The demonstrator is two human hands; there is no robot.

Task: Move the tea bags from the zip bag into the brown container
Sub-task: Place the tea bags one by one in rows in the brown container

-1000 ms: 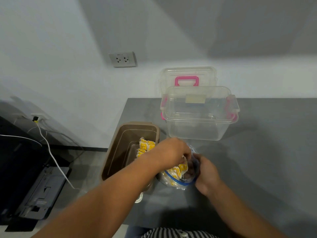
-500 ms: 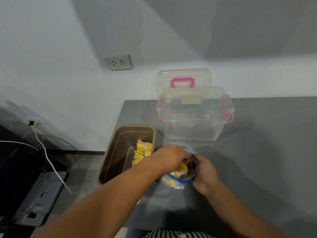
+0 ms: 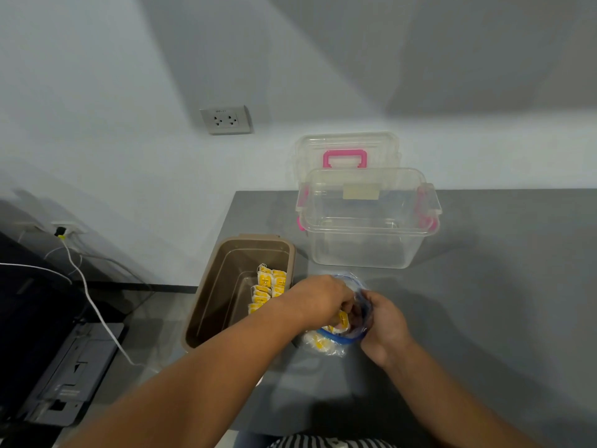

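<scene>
A clear zip bag point(image 3: 329, 344) with a blue rim stands open on the grey table, with yellow tea bags showing through its lower side. My left hand point(image 3: 319, 302) reaches into the bag's mouth, fingers curled down inside around a yellow tea bag point(image 3: 342, 318). My right hand point(image 3: 384, 324) grips the bag's right edge and holds it open. The brown container point(image 3: 206, 305) sits just left of the bag at the table's left edge. Several yellow tea bags point(image 3: 269, 287) lie stacked along its right inner wall.
A clear plastic box point(image 3: 368, 250) with pink latches stands behind the bag, its lid with a pink handle point(image 3: 345, 156) leaning on the wall. The grey table point(image 3: 500, 286) stretches right. Left of the table, cables and a dark device point(image 3: 64, 376) lie on the floor.
The camera view has shifted slightly. My left hand has dug a little deeper into the zip bag; my right hand keeps its hold on the bag's edge.
</scene>
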